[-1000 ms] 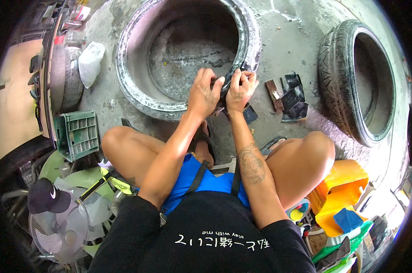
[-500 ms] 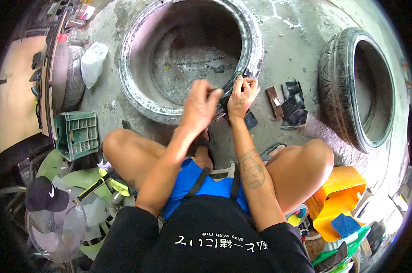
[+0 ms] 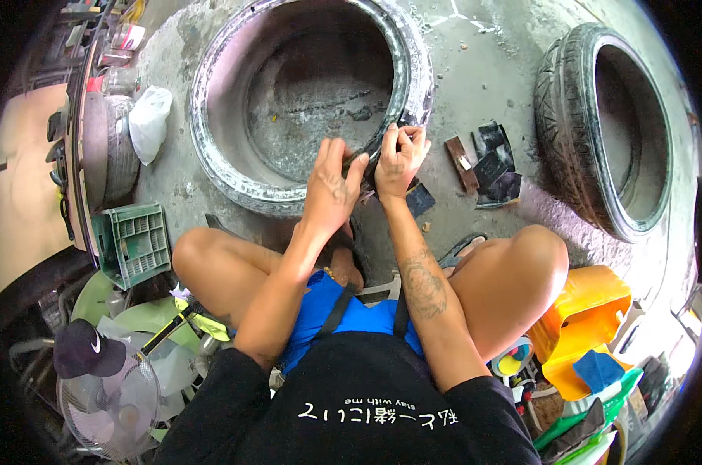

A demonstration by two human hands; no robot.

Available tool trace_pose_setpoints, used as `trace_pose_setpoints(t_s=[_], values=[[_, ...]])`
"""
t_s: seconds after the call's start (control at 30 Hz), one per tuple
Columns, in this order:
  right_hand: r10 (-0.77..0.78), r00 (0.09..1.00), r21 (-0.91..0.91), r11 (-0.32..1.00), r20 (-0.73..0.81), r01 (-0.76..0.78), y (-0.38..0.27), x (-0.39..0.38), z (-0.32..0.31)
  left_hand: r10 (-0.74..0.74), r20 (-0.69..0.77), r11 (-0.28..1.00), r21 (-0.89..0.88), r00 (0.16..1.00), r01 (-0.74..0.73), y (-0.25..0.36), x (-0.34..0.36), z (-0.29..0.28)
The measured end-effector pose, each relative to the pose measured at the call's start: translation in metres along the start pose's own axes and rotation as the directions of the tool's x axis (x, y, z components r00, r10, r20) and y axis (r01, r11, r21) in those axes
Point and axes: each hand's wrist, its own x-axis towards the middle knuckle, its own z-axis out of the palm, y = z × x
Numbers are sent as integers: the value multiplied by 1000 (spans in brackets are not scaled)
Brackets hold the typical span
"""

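Note:
A worn tire (image 3: 246, 186), its rim dusted white, lies on its side on the floor in front of me. My right hand (image 3: 400, 161) is closed on the tire's near right rim, its fingers curled over the edge. Just left of it, my left hand (image 3: 331, 186) is closed too, thumb and fingertips drawn together at a dark strip along the same rim. What the left fingers grip is hidden. Dark flat rubber pieces (image 3: 492, 169) and a brown block (image 3: 461, 164) lie on the floor right of my hands.
A second tire (image 3: 574, 132) stands at the right. On the left are a green crate (image 3: 139, 248), a white plastic bag (image 3: 149, 124) and a fan (image 3: 106, 407) with a black cap (image 3: 89, 349) on it. A yellow container (image 3: 587, 310) sits by my right knee.
The view has shifted, so the floor things sit a little differently in it. Both hands stay at the tire's rim, and the left hand's fingers have turned more upright.

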Motion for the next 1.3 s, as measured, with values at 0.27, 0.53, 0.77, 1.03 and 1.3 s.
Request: trace_pose_setpoints(t_s=[0.27, 0.53, 0.77, 1.03, 1.3], values=[[105, 994, 45, 993, 39, -107, -2, -10, 4, 72, -20, 997, -7, 997, -72, -5, -2, -5], [-157, 987, -108, 981, 28, 160, -6, -8, 4, -26, -116, 998, -66, 993, 19, -46, 17, 1], [-56, 998, 18, 998, 40, 55, -16, 2, -1, 67, -146, 998, -7, 987, -69, -17, 23, 6], [-153, 988, -90, 984, 22, 154, -8, -5, 5, 78, -133, 994, -64, 988, -87, -16, 22, 6], [10, 999, 25, 1000, 52, -11, -15, -15, 8, 103, -132, 995, -3, 986, -105, -24, 18, 0]])
